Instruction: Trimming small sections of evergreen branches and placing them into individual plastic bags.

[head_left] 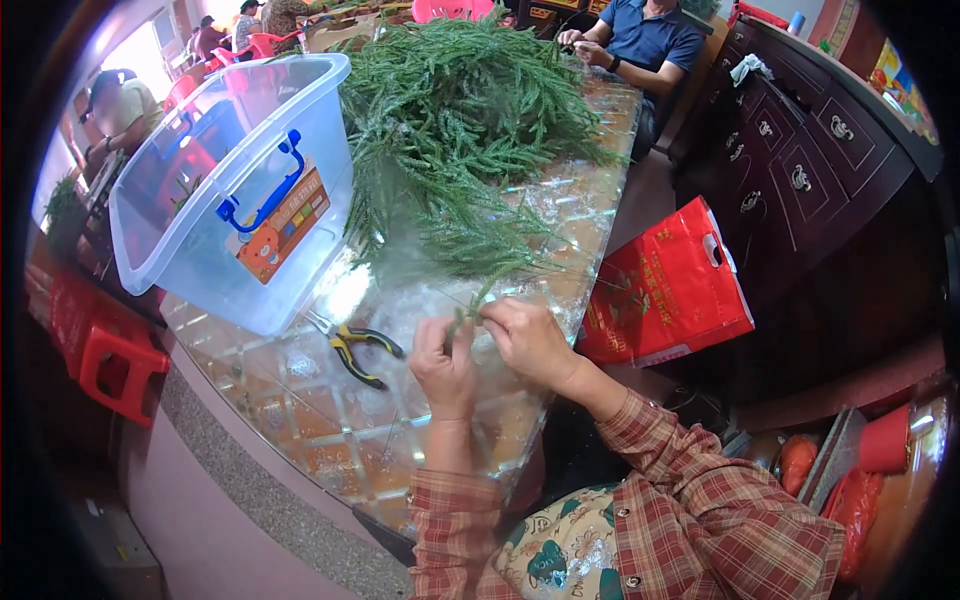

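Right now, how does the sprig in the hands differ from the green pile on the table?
The sprig is one thin piece, pinched between the left hand and right hand; the green pile is a large loose heap that no hand touches. The sprig sits near the table's close edge, the pile farther back beside the clear bin. Both show the same needle-like green foliage.

clear plastic bin (205, 240) | yellow-handled pliers (352, 348) | red bag (665, 290)

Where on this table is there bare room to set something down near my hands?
Bare table lies along the near curved edge, below the pliers and left of your left hand. A smaller patch sits right of your right hand. Farther back is crowded: the clear plastic bin and the pile of green sprigs.
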Demonstrator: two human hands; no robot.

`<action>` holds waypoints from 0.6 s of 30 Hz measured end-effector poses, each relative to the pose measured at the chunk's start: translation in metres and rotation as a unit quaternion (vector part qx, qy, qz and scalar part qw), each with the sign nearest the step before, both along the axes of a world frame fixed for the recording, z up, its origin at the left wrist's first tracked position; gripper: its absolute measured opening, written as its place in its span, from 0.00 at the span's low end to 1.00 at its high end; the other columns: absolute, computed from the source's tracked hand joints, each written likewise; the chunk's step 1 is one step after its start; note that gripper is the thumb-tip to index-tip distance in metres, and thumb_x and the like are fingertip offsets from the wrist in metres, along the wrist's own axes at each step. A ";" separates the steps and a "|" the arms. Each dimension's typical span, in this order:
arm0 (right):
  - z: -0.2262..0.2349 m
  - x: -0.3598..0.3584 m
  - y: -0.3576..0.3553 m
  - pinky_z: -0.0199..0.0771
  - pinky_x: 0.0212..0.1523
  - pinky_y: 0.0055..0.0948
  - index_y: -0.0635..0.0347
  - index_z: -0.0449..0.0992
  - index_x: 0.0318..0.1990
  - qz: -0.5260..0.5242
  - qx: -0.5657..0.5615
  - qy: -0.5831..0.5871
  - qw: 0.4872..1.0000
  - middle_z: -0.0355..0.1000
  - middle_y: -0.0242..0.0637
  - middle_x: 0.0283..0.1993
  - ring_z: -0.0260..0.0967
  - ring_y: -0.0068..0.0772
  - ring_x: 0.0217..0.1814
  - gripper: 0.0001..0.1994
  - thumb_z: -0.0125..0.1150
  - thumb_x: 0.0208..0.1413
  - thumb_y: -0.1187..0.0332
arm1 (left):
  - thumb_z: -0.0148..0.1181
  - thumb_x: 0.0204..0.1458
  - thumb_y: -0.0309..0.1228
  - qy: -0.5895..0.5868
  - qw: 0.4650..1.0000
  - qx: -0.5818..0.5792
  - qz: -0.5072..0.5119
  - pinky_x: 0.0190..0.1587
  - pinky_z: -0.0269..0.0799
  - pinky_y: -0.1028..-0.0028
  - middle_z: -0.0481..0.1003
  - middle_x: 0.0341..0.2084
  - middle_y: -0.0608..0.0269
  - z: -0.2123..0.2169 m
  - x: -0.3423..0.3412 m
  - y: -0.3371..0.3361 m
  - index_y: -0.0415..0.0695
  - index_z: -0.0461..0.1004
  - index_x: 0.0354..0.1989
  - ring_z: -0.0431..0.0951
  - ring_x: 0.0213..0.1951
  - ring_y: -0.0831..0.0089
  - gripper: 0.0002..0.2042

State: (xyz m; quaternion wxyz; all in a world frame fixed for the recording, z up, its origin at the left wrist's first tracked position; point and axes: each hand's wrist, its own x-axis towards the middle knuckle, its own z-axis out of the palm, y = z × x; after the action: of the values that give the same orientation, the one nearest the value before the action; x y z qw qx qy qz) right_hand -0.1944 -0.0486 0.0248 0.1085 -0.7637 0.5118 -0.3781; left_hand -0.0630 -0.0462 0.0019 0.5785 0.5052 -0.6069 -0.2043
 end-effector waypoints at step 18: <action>0.008 -0.003 0.003 0.69 0.33 0.35 0.62 0.70 0.32 0.041 -0.102 0.244 0.964 0.66 0.38 0.30 0.68 0.38 0.35 0.10 0.55 0.41 0.68 | 0.57 0.51 0.29 0.362 0.887 0.250 -0.143 0.16 0.61 0.82 0.66 0.18 0.70 -0.011 0.006 -0.006 0.43 0.67 0.25 0.65 0.17 0.82 0.07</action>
State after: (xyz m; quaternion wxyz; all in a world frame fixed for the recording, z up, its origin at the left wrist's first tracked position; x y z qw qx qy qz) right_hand -0.1977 -0.0453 0.0325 -0.0827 -0.8600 0.4503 -0.2253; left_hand -0.0566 -0.0519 -0.0094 0.5771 0.4317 -0.3501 -0.5984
